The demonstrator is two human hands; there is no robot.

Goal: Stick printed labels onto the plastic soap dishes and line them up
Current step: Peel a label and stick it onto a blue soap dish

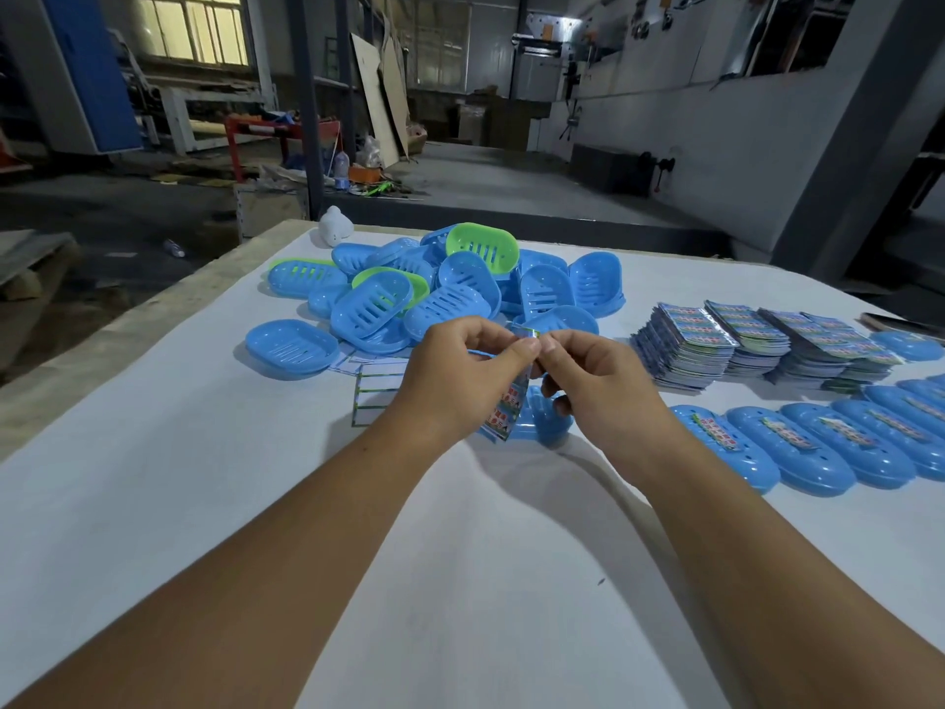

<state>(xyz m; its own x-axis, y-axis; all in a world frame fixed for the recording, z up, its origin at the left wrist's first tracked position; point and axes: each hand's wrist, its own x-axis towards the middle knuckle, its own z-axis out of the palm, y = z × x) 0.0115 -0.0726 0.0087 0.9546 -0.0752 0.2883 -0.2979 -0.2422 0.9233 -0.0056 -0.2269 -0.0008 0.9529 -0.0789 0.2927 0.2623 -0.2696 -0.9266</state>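
Blue and green soap dishes (440, 289) sit heaped at upper centre; below them, the left hand (460, 373) and right hand (593, 381) both pinch a printed label sheet (511, 401) over one blue dish (547, 419). Label stacks (757, 345) and labelled dishes (818, 447) line the right.

Glossy plastic soap dishes (445, 284); matt white table (460, 580); shiny paper labels (716, 335).
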